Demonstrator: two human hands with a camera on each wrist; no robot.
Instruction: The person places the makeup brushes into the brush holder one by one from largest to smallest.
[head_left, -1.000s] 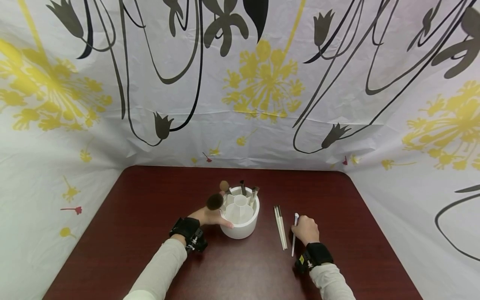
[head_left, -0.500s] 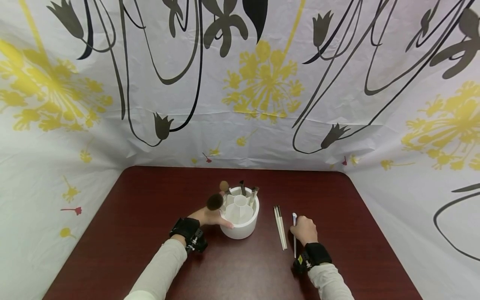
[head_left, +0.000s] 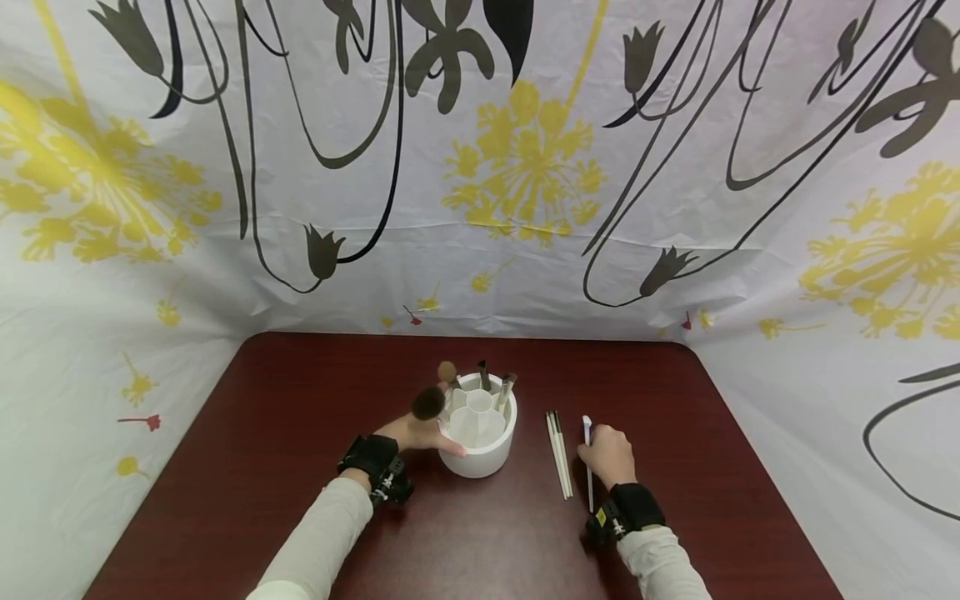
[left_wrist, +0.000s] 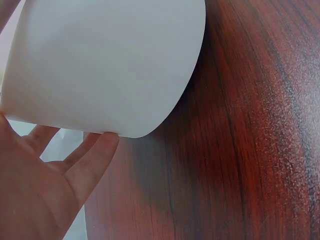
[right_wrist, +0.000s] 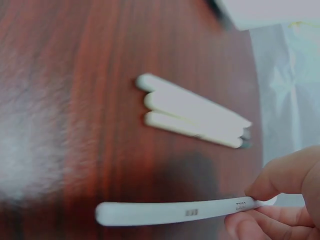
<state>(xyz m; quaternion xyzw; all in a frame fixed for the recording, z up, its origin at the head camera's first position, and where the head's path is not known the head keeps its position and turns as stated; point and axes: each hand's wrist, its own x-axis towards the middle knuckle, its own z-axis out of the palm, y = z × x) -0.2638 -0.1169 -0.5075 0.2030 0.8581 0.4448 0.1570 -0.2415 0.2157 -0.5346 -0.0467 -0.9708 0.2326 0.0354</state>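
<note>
- Over the last second, a slim white tool has shifted slightly away from the person and changed its slant; the right hand holding it has moved a little too, while the left hand stays in place.
- This tool lies over the right half of the table, its rounded handle end toward the person; small dark lettering marks the handle.
- Right hand: nearly closed, thumb and fingertips pinching the tool near its narrow neck.
- Just left of the tool, three pale-handled brushes lie side by side, dark tips pointing away from the person.
- Farther left stands a round white holder, divided into petal-like compartments about a round centre.
- Left hand: curved around the holder's left side, gripping it, thumb at the front.
- Brushes stand in the holder: a large dark round one at left, a tan round one behind it, others toward the back and right.
- Beneath is a dark red-brown wooden table; behind hangs white cloth with yellow and grey flowers.
</note>
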